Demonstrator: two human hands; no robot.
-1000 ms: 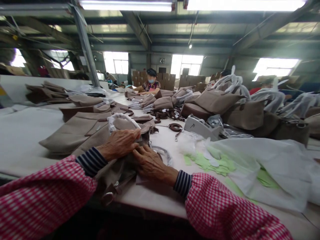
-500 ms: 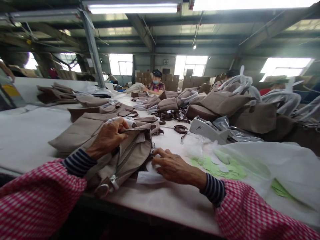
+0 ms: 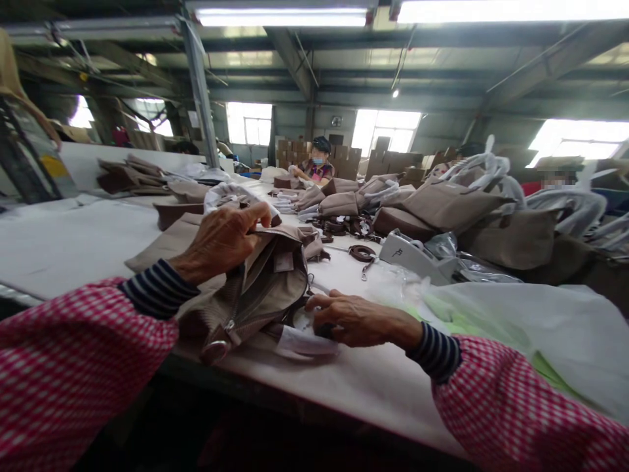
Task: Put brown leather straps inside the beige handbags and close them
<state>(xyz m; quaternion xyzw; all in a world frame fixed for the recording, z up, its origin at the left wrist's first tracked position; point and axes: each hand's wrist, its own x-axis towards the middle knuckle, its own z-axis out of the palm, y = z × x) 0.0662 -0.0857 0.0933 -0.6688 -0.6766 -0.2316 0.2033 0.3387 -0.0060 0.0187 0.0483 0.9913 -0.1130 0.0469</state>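
Observation:
My left hand (image 3: 223, 241) grips the top edge of a taupe handbag (image 3: 265, 288), holding it tilted up off the table with its mouth open. The bag's handle, wrapped in white paper (image 3: 227, 194), sticks up behind my fingers. Low on the table beside the bag's opening, my right hand (image 3: 354, 319) has its fingers curled over a white paper piece (image 3: 303, 342). Both sleeves are red-and-white check over striped cuffs.
More flat taupe bags (image 3: 167, 239) lie behind on the white table (image 3: 73, 242). A grey tool (image 3: 413, 254), brown straps (image 3: 362, 252), green paper tags and a large white sheet (image 3: 531, 328) sit to the right. Finished bags (image 3: 445, 203) stand at the back; a person (image 3: 318, 164) works at the far end.
My left hand has lifted the bag's top edge higher, opening it. My right hand came off the bag, went down to the table and closed over the white paper.

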